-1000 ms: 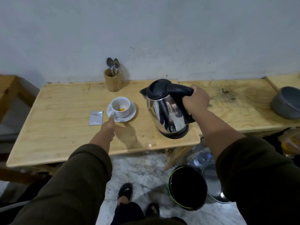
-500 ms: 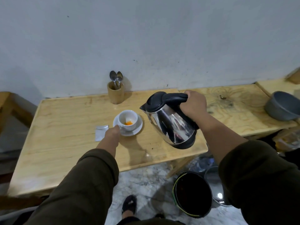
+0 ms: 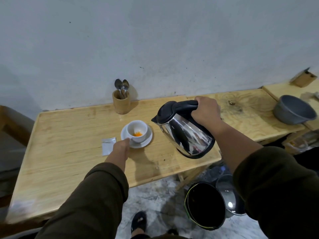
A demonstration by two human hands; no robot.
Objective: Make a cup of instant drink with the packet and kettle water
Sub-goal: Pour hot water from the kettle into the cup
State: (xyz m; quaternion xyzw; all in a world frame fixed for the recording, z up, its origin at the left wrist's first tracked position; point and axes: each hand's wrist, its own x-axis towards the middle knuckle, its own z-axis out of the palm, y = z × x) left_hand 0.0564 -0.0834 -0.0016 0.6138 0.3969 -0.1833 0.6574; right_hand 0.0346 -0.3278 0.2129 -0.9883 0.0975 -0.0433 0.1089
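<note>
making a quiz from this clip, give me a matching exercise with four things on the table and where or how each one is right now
Things:
1. kettle
2. cup
3. packet
4. spoons

States:
A. standing in a wooden holder by the wall
B. lying flat on the table, left of the saucer
C. tilted, held by its handle in the right hand
D. on a saucer, orange powder inside, left hand at its handle

Pairs: 1-C, 2-D, 3-B, 4-A
</note>
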